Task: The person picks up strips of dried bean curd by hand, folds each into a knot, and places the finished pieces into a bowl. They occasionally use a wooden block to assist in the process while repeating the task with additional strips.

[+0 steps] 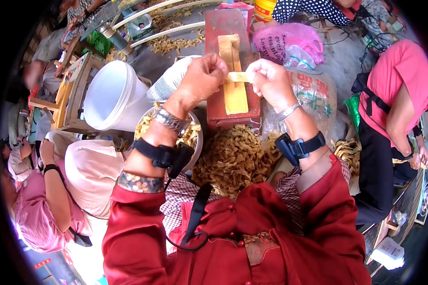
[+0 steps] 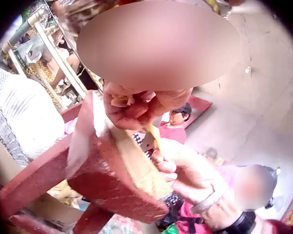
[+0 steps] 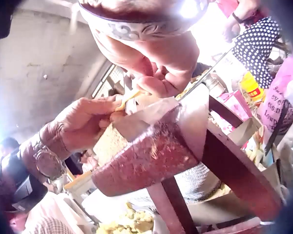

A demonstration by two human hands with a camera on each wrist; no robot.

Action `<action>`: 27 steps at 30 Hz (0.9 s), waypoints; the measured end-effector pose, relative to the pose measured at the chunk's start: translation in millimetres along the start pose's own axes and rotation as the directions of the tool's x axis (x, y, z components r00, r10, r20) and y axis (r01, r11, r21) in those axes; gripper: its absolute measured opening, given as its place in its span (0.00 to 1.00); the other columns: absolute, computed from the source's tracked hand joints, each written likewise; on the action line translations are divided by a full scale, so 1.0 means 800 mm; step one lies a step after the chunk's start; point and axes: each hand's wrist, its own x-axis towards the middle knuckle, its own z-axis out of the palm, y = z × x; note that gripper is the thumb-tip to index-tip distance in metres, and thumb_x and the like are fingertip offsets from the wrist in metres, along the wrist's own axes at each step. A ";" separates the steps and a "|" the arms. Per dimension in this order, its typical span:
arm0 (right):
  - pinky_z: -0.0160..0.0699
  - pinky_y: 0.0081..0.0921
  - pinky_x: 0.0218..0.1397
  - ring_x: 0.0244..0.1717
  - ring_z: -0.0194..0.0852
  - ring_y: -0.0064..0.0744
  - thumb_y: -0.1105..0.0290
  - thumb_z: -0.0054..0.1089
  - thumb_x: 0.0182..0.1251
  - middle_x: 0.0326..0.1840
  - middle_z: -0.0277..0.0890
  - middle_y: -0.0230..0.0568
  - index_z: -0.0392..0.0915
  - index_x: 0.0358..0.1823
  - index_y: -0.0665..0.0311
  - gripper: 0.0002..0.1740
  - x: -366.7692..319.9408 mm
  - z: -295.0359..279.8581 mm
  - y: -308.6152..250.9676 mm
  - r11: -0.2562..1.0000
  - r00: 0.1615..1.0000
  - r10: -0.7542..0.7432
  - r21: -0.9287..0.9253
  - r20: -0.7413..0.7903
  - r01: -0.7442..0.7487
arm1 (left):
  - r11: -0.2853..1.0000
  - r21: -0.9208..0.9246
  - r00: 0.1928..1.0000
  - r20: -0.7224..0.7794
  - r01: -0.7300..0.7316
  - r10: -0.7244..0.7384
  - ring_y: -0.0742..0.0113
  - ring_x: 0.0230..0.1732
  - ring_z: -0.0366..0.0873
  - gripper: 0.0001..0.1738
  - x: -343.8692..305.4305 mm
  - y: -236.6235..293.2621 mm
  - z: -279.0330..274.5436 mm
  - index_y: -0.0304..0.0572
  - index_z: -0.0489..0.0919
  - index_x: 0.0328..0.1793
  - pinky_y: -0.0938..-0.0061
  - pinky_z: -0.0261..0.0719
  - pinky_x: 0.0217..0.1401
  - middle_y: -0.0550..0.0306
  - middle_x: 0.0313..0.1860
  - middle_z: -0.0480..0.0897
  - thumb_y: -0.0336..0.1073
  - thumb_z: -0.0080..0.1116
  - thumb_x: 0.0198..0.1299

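Between the two hands a short pale yellow strip (image 1: pixel 238 77) is stretched level above a red wooden bench (image 1: pixel 218 38). The left hand (image 1: pixel 202 78) pinches its left end, fingers curled; the right hand (image 1: pixel 271 83) pinches the other end between thumb and fingers. Below the strip, a light wooden block (image 1: pixel 236 99) with a groove in its upper part lies along the bench top. In the left wrist view the strip (image 2: pixel 155 136) runs down to the right hand (image 2: pixel 178 163). The right wrist view shows the strip (image 3: pixel 127 101) beside the left hand (image 3: pixel 83 122).
A heap of yellowish curled pieces (image 1: pixel 235 159) lies below the bench's near end. To the left stand a bowl of similar pieces (image 1: pixel 192 135) and a white bucket (image 1: pixel 109 95). Plastic bags (image 1: pixel 314 95) are at the right. People sit on both sides.
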 end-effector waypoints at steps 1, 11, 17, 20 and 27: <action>0.68 0.16 0.21 0.18 0.70 0.18 0.81 0.51 0.61 0.23 0.75 0.32 0.76 0.33 0.67 0.04 0.000 0.001 0.006 0.996 1.000 -0.018 -0.085 -0.007 0.017 | 0.999 0.041 1.000 -0.008 0.008 -0.008 0.81 0.24 0.69 0.05 0.004 -0.009 0.003 0.42 0.74 0.34 0.84 0.70 0.27 0.67 0.24 0.74 0.33 0.53 0.63; 0.80 0.19 0.21 0.20 0.77 0.25 0.79 0.49 0.64 0.33 0.79 0.44 0.77 0.43 0.71 0.09 0.013 -0.065 0.079 0.960 0.882 0.247 0.225 -0.400 -0.166 | 0.974 -0.161 0.987 0.041 0.160 -0.155 0.83 0.20 0.67 0.11 -0.072 -0.005 -0.013 0.43 0.73 0.35 0.88 0.65 0.23 0.67 0.23 0.75 0.40 0.49 0.68; 0.86 0.35 0.39 0.38 0.81 0.40 0.79 0.51 0.63 0.52 0.73 0.56 0.69 0.57 0.72 0.19 0.038 -0.066 0.098 0.936 0.938 0.266 0.294 -0.222 -0.196 | 0.924 -0.222 0.945 0.177 0.311 -0.275 0.82 0.20 0.68 0.10 -0.136 -0.049 0.010 0.40 0.72 0.37 0.88 0.67 0.23 0.65 0.24 0.75 0.38 0.48 0.69; 0.83 0.38 0.45 0.47 0.78 0.37 0.74 0.58 0.62 0.59 0.71 0.43 0.67 0.62 0.60 0.26 0.045 -0.087 0.103 0.958 0.947 0.286 0.035 -0.146 -0.284 | 0.904 -0.159 0.906 0.224 0.398 -0.359 0.80 0.23 0.70 0.07 -0.152 -0.082 0.020 0.38 0.73 0.40 0.86 0.69 0.26 0.63 0.27 0.76 0.34 0.48 0.68; 0.80 0.33 0.47 0.49 0.77 0.34 0.56 0.55 0.65 0.50 0.76 0.38 0.72 0.57 0.57 0.22 -0.010 -0.296 0.067 0.821 0.843 0.534 -0.268 0.054 -0.503 | 0.892 0.012 0.853 0.288 0.452 -0.436 0.80 0.24 0.68 0.06 -0.166 -0.120 0.051 0.38 0.73 0.41 0.84 0.69 0.29 0.66 0.27 0.74 0.33 0.50 0.66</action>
